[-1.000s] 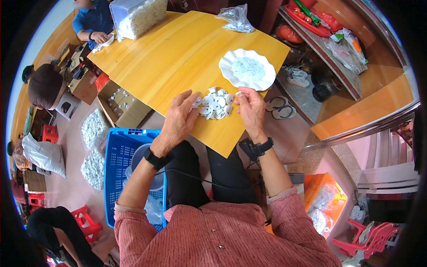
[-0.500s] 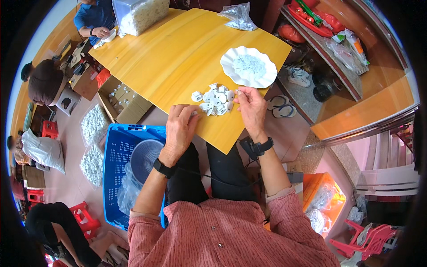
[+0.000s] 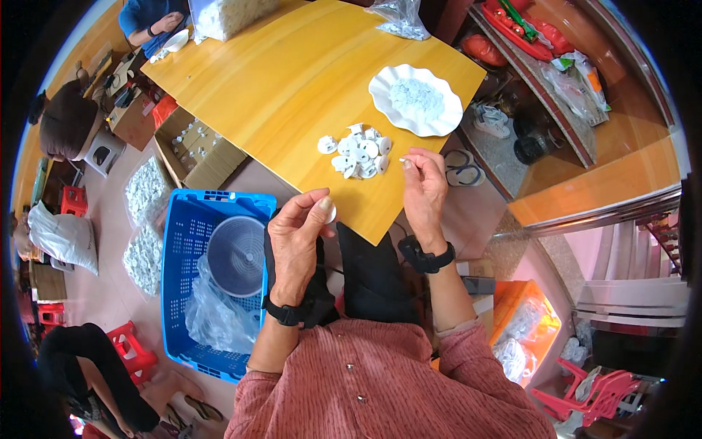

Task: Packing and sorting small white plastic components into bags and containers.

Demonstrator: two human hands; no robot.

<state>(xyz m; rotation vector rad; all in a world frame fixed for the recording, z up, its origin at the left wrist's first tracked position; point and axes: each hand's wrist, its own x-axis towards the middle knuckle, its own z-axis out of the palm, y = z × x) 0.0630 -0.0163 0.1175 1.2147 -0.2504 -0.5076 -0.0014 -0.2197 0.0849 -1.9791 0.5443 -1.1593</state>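
Observation:
My left hand (image 3: pixel 296 234) is at the table's near edge, thumb and fingers closed on a white round plastic part (image 3: pixel 332 214), mostly hidden by the fingers. To the right, my right hand (image 3: pixel 425 192) is closed in a pinch; a tiny pale bit shows at its fingertips, too small to name. Between and beyond the hands lies a pile of white round plastic parts (image 3: pixel 362 152) on the yellow wooden table (image 3: pixel 270 95). Behind my right hand stands a white scalloped dish (image 3: pixel 379 89) holding many small, translucent pale pieces (image 3: pixel 417 99).
Left of my legs stands a blue crate (image 3: pixel 175 278) with a round tub (image 3: pixel 238 256) and clear plastic bags. An open cardboard box (image 3: pixel 212 172) sits beside the table. Across it, a co-worker's hand (image 3: pixel 170 22) is near a white bowl (image 3: pixel 177 40). Shelves (image 3: pixel 541 95) rise at right.
My left hand has drawn back from beside the pile toward me, bringing a white round part into view. My right hand has moved slightly right and nearer, away from the pile.

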